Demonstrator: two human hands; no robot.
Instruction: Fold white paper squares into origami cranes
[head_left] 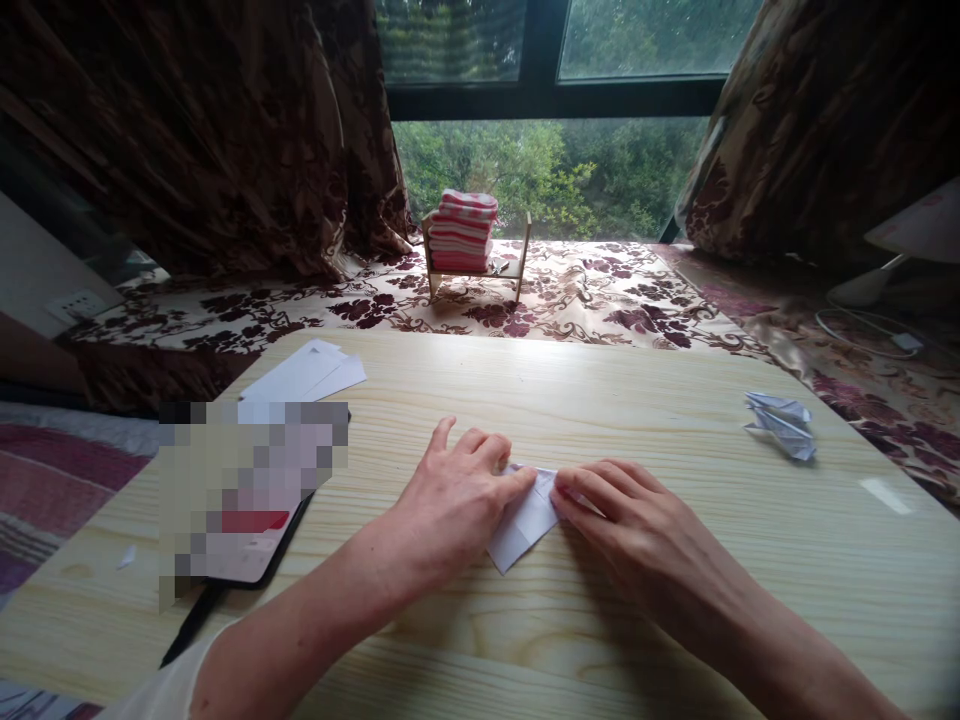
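A small piece of white paper (525, 528), folded with creases across it, lies on the wooden table in front of me. My left hand (461, 490) bends over its upper left side, thumb pressing on the paper and the other fingers curled. At the paper's right edge, my right hand (615, 505) pinches it, fingers held together. The fingertips hide part of the upper edge.
White paper sheets (289, 375) lie at the table's far left, behind a partly pixelated device (255, 545). Folded paper shapes (784, 428) rest at right. Beyond the pale table (637, 400), a small wooden stand (517, 280) bears a stack of pink-and-white cloths (461, 235).
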